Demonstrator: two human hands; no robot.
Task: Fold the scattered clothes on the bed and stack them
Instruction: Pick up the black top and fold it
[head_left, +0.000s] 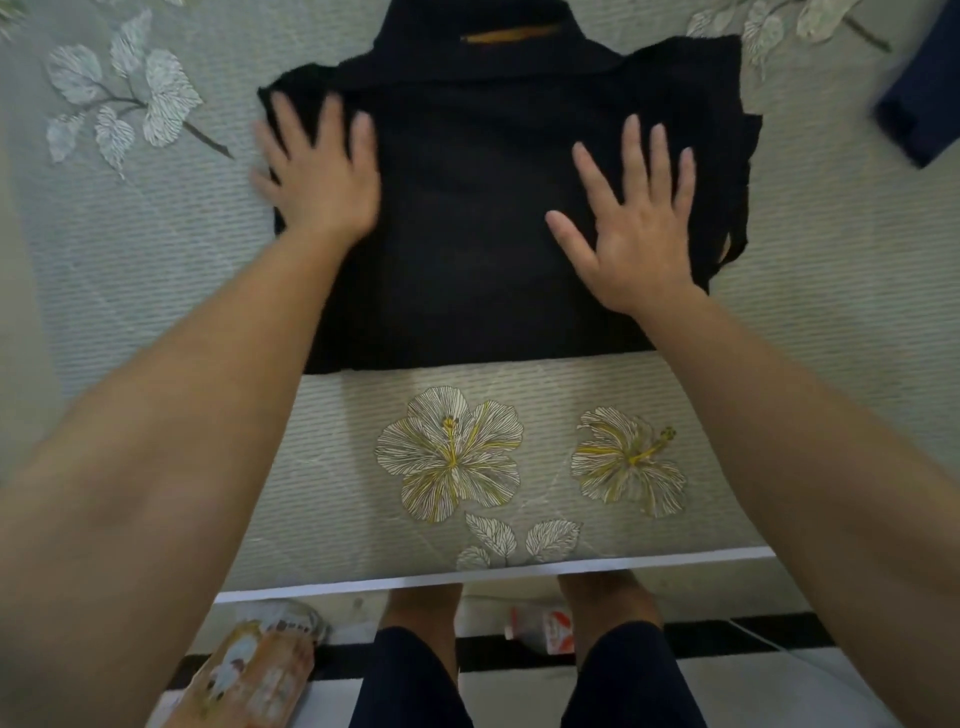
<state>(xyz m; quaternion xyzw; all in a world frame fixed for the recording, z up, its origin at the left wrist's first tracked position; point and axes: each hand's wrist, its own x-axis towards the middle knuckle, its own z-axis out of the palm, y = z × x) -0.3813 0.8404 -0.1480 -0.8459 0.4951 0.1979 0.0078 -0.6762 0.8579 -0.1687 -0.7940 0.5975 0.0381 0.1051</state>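
Note:
A black shirt (467, 218) lies spread flat on the bed, its collar with an orange inner strip pointing away from me. Its sides look folded inward, leaving a roughly rectangular shape. My left hand (319, 171) presses flat on the shirt's left edge with fingers spread. My right hand (631, 218) lies flat on the shirt's right half, fingers straight and apart. Neither hand grips the cloth. A dark blue garment (922, 104) lies at the far right edge of the bed, partly cut off by the frame.
The bed (156, 291) has a pale green cover with printed flowers and leaves. Its near edge runs just in front of my legs. On the tiled floor below lie a patterned bag (254, 670) and a small white and red packet (545, 629).

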